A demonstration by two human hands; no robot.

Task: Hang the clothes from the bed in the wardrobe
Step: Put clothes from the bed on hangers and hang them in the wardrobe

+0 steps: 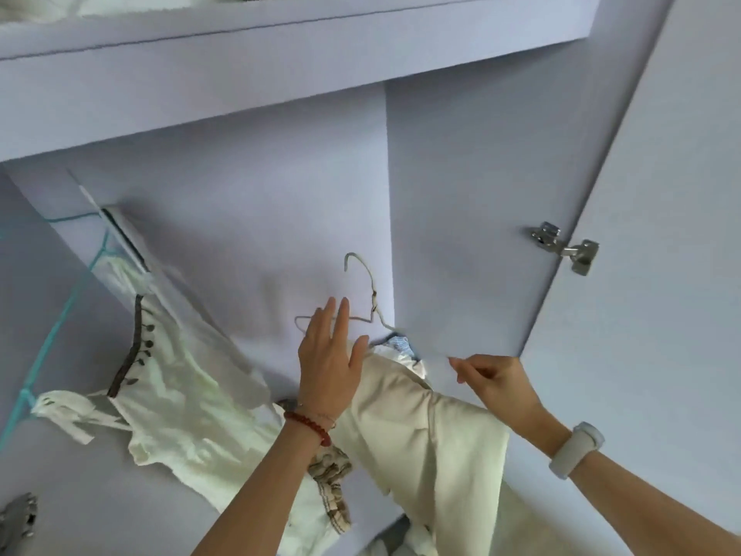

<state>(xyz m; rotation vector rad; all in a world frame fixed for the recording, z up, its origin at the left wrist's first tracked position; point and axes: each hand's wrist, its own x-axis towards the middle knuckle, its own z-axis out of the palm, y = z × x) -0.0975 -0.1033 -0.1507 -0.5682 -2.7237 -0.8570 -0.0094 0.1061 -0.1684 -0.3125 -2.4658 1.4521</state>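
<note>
Right, both hands are up inside the wardrobe (280, 186) now. The left hand (328, 367) is spread flat and wide, fingers straight, pressed against the cream garment (421, 427) and overlapping one arm of the wire hanger (371, 302); it grips nothing that I can see. The right hand (495, 381) sits just to the right of the cloth, fingers curled narrow as if pinching something — whether there is fabric or the hanger's far end between them, I cannot tell.

The garment hangs below and between the two hands, bunched at the hanger's shoulder, with a bit of blue-and-white label (401, 343) showing at the neck. It looks soft and light, so it will sag and slide — the thin wire gives it little to cling to. The hanger is the stiff part; I'd say take it at the neck just under the hook, which points up above the left fingers and does not appear to be on anything yet.

Well to the left of the left hand, a white buttoned garment (176, 379) hangs on a turquoise hanger (60, 327), already inside. Below the left wrist, with its red bead bracelet (308, 425), a checked piece (331, 475) peeks out. Above both hands, the upper shelf (280, 30) holds pale folded cloth.
</note>
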